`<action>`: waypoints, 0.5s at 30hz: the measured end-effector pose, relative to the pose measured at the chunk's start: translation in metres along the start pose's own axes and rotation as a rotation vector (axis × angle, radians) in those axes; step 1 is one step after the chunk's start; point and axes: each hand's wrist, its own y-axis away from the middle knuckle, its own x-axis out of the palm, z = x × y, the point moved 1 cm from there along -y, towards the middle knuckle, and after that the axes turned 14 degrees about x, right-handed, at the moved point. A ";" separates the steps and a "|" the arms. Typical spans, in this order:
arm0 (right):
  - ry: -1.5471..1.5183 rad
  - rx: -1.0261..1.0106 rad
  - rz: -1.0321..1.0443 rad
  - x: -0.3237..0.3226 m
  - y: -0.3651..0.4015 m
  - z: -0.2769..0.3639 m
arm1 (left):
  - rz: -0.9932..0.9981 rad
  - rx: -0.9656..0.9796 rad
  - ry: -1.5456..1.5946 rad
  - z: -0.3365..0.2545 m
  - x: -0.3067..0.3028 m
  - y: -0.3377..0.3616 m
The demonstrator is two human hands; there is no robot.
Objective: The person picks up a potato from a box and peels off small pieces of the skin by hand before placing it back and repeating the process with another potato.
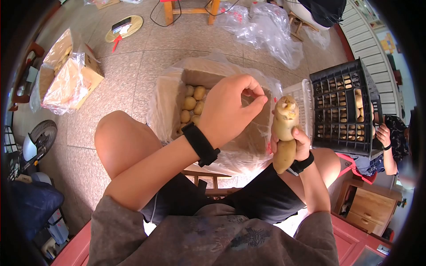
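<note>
My left hand [235, 108] is above the cardboard box [175, 104], its thumb and fingertips brought together in a pinch. Whatever is between those tips, if anything, is too small to make out. To the right of the box, my right hand [302, 144] is closed around potatoes. A long, knobbly potato [286, 122] stands upright in it, with pale, rough spots at its upper end. Below that, a smaller smooth potato [284, 157] shows against the palm. Several round potatoes [190, 103] lie in the left part of the plastic-lined box, partly behind my left hand.
A black crate [344, 106] of potatoes stands at right beside a white basket [305, 102]; another person's hand [383, 135] is at its side. An open carton [80, 82] is at left. Plastic sheeting [266, 33] and a round woven mat [124, 29] lie on the floor.
</note>
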 end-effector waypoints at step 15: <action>0.109 0.153 0.150 0.010 0.005 0.002 | 0.130 0.151 -0.079 -0.006 -0.001 0.001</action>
